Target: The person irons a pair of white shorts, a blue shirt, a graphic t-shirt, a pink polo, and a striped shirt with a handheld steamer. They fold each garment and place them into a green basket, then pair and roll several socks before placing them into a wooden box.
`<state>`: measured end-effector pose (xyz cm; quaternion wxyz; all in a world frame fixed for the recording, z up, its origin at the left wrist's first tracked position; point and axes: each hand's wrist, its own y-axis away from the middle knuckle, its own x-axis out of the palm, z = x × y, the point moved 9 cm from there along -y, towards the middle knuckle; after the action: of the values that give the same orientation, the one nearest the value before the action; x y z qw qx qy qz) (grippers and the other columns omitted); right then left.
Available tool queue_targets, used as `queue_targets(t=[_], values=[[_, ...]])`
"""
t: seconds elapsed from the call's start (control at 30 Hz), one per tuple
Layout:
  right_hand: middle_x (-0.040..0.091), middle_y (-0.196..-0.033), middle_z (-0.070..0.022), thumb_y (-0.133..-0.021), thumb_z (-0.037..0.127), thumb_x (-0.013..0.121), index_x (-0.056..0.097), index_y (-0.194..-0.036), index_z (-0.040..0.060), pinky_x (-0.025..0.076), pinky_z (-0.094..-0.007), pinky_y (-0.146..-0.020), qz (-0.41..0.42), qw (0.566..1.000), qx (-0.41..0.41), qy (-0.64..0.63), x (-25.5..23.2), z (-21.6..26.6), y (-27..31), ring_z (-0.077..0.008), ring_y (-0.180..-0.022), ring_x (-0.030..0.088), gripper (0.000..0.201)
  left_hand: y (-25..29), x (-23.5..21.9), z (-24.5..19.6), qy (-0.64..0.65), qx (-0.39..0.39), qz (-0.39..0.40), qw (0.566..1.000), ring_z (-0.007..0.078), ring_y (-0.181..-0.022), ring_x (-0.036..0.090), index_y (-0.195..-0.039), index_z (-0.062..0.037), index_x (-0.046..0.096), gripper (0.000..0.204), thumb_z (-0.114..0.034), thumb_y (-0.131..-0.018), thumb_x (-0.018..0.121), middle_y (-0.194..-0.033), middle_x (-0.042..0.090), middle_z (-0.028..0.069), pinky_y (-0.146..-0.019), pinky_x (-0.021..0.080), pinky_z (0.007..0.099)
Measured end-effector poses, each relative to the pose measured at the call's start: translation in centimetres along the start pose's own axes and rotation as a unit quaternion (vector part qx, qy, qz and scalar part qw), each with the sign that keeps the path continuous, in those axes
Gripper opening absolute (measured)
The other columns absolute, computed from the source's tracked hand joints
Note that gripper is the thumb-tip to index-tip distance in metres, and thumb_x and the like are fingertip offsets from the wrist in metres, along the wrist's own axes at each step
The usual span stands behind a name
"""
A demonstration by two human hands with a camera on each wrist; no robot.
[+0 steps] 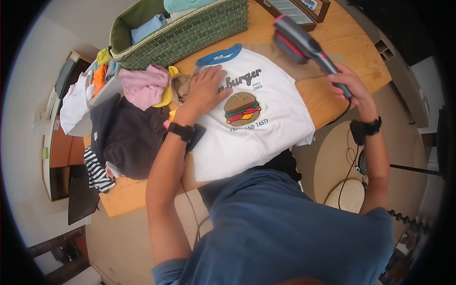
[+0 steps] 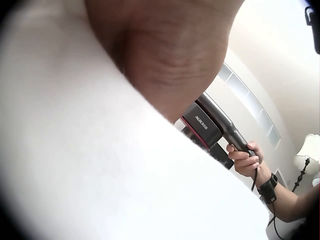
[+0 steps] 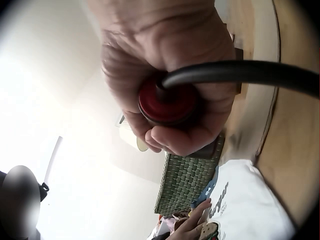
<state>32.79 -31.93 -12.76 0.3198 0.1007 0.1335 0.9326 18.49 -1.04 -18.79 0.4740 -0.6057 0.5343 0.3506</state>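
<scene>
A white T-shirt (image 1: 237, 147) with a blue collar and a burger print lies on the table. My left hand (image 1: 207, 92) rests on its upper left part, fingers spread over the lettering. In my right hand (image 1: 349, 84) is the handle of a grey and red handheld steamer (image 1: 308, 47), its head raised above the right side of the table. The right wrist view shows my fingers curled round the handle's red end (image 3: 167, 102), where a black cord comes out. In the left wrist view the steamer (image 2: 207, 122) is beyond the white cloth.
A green woven basket (image 1: 185, 35) holding folded cloth stands behind the shirt. Dark clothes (image 1: 135, 137), a pink cloth (image 1: 145, 85) and other garments are piled at left. A compartmented box (image 1: 287, 12) sits at the back. The cord hangs by the table's right edge.
</scene>
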Motion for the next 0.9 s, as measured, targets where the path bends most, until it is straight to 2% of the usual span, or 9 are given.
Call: queue_targets(t=[0.03,0.13,0.27,0.4,0.57,0.67,0.7,0.8,0.9], values=[[0.051,-0.073,0.0007,-0.090,0.015,0.063,0.052,-0.108,0.0022,0.038,-0.0202,-0.041,0.067,0.998,0.009,0.017,1.1,-0.2,-1.5,-0.0032,-0.051,0.047,0.024,0.0,-0.1,0.0,0.003,-0.002,0.000,1.000,0.0301,-0.139,0.038,-0.134,-0.0087,0.054,0.054,-0.038,-0.090,0.065,-0.147,0.046,0.0112,-0.115,0.026,0.0478],[0.051,-0.071,0.0007,-0.089,0.015,0.064,0.052,-0.106,0.0025,0.037,-0.0206,-0.039,0.112,0.991,0.024,0.069,3.1,-0.8,-4.9,-0.0035,-0.047,0.045,0.025,0.1,-0.1,-0.1,0.003,-0.005,-0.002,1.000,0.0300,-0.139,0.038,-0.134,-0.0087,0.055,0.054,-0.038,-0.090,0.065,-0.147,0.046,0.0111,-0.116,0.025,0.0476],[0.049,-0.063,0.0013,-0.085,0.014,0.066,0.053,-0.102,0.0025,0.035,-0.0218,-0.037,0.167,0.976,0.097,0.103,2.5,-3.2,-4.5,-0.0046,-0.043,0.044,0.024,-0.1,0.3,0.3,-0.015,0.006,-0.015,1.000,0.0313,-0.137,0.040,-0.133,-0.0091,0.056,0.055,-0.041,-0.089,0.065,-0.145,0.047,0.0116,-0.112,0.029,0.0499],[0.050,-0.063,0.0011,-0.082,0.012,0.068,0.055,-0.103,0.0014,0.034,-0.0229,-0.038,0.263,0.948,0.172,0.055,2.3,-6.3,1.3,-0.0052,-0.044,0.047,0.027,-0.1,0.4,0.3,-0.012,0.004,-0.012,1.000,0.0316,-0.136,0.041,-0.133,-0.0094,0.056,0.056,-0.042,-0.088,0.065,-0.145,0.047,0.0118,-0.110,0.030,0.0510],[0.054,-0.065,0.0006,-0.079,0.004,0.072,0.057,-0.110,0.0000,0.037,-0.0232,-0.042,0.383,0.864,0.303,0.121,2.8,-10.6,9.3,-0.0060,-0.048,0.049,0.035,-0.1,0.6,0.3,-0.010,-0.015,0.013,1.000,0.0309,-0.139,0.038,-0.136,-0.0092,0.054,0.056,-0.040,-0.090,0.065,-0.148,0.045,0.0110,-0.114,0.026,0.0508],[0.055,-0.067,0.0002,-0.077,0.001,0.073,0.058,-0.113,-0.0006,0.038,-0.0230,-0.045,0.384,0.855,0.284,0.204,3.1,-9.8,10.8,-0.0067,-0.050,0.049,0.039,-0.2,0.5,0.3,-0.005,-0.012,0.005,1.000,0.0311,-0.139,0.038,-0.135,-0.0089,0.055,0.056,-0.040,-0.090,0.065,-0.147,0.046,0.0115,-0.114,0.027,0.0503],[0.057,-0.068,-0.0008,-0.076,0.001,0.073,0.058,-0.113,-0.0010,0.038,-0.0224,-0.044,0.388,0.863,0.219,0.240,2.6,-9.2,10.5,-0.0069,-0.049,0.049,0.040,-0.2,0.4,0.3,-0.004,-0.010,0.000,1.000,0.0316,-0.138,0.040,-0.134,-0.0087,0.055,0.055,-0.039,-0.089,0.065,-0.147,0.046,0.0119,-0.114,0.028,0.0498],[0.056,-0.066,-0.0007,-0.074,-0.002,0.072,0.059,-0.111,-0.0013,0.037,-0.0220,-0.043,0.190,0.945,0.226,0.139,-1.6,-6.3,10.7,-0.0061,-0.048,0.048,0.040,-0.2,-0.1,0.2,0.017,0.010,-0.016,1.000,0.0333,-0.134,0.044,-0.130,-0.0075,0.057,0.052,-0.034,-0.087,0.069,-0.144,0.048,0.0137,-0.112,0.033,0.0478],[0.052,-0.067,0.0003,-0.077,0.001,0.066,0.055,-0.116,-0.0006,0.035,-0.0225,-0.042,0.014,0.988,0.093,0.123,-5.6,-2.8,9.4,-0.0065,-0.044,0.045,0.041,0.4,-3.5,0.8,0.027,0.006,-0.060,0.998,0.0358,-0.130,0.047,-0.127,-0.0064,0.059,0.050,-0.028,-0.084,0.072,-0.140,0.051,0.0155,-0.109,0.037,0.0464]])
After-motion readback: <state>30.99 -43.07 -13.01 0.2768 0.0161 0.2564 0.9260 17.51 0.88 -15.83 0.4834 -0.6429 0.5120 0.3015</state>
